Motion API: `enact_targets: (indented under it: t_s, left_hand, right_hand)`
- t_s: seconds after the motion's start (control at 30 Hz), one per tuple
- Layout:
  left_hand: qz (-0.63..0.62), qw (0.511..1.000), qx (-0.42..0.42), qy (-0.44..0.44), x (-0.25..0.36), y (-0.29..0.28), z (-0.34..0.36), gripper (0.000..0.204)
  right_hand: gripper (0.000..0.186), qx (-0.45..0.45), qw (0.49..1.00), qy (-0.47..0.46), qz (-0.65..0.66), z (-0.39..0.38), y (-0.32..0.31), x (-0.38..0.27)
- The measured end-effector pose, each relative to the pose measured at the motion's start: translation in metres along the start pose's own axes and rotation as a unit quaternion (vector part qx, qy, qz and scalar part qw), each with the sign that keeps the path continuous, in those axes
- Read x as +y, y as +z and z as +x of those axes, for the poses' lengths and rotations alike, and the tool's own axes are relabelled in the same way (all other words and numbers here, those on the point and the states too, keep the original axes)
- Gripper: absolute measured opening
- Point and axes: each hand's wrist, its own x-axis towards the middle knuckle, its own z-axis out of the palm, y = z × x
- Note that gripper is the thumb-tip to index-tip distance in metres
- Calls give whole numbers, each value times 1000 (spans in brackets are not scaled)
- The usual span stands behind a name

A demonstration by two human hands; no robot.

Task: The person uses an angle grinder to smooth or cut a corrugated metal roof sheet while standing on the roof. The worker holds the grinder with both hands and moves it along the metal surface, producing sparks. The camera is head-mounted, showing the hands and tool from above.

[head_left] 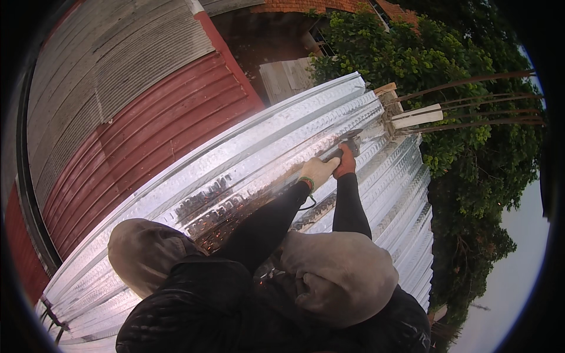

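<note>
An angle grinder (352, 145) is held against the shiny corrugated metal sheets (276, 141), its disc end near a raised rib. My left hand (319, 171), pale and possibly gloved, is closed around the rear of its body, with a green and red band at the wrist. Closer to the grinder's head, my right hand (346, 161) grips it and looks orange-red, perhaps from a glove. The fingers are partly hidden. A dark cord (310, 204) loops below the left wrist. Orange sparks scatter over the metal between my arms and knees.
My two knees in brown-grey cloth (341, 276) bend over the sheets. Beyond the sheets' far end, rusty rebar rods (471, 103) jut from a rough concrete post (391, 112) beside a pale board (418, 116). A red metal roof (153, 129) lies to the left; leafy trees (459, 153) stand right.
</note>
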Motion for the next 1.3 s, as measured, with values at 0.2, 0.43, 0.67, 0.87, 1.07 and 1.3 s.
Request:
enact_targets:
  t_s: [0.2, 0.43, 0.67, 0.87, 1.07, 1.3]
  left_hand:
    - [-17, 999, -30, -9, 6, -7, -10, 89]
    - [-25, 999, -23, -22, 6, -11, -17, 87]
    - [-46, 999, -28, -7, -2, -22, -19, 85]
    - [-6, 1000, 13, 23, -9, -9, -26, 82]
    - [30, 999, -30, 27, 3, -1, -43, 86]
    - [149, 981, -113, 54, 20, -29, -61, 82]
  right_hand:
    - [38, 32, 999, 5, 17, 18, -12, 16]
    - [38, 39, 999, -7, 6, 13, -8, 17]
    - [35, 49, 999, -14, -14, -24, 20, 11]
    - [32, 45, 999, -23, 14, -56, 12, 7]
    - [32, 34, 998, -16, 41, -77, -9, -1]
    - [35, 24, 998, 5, 64, -97, -20, -6]
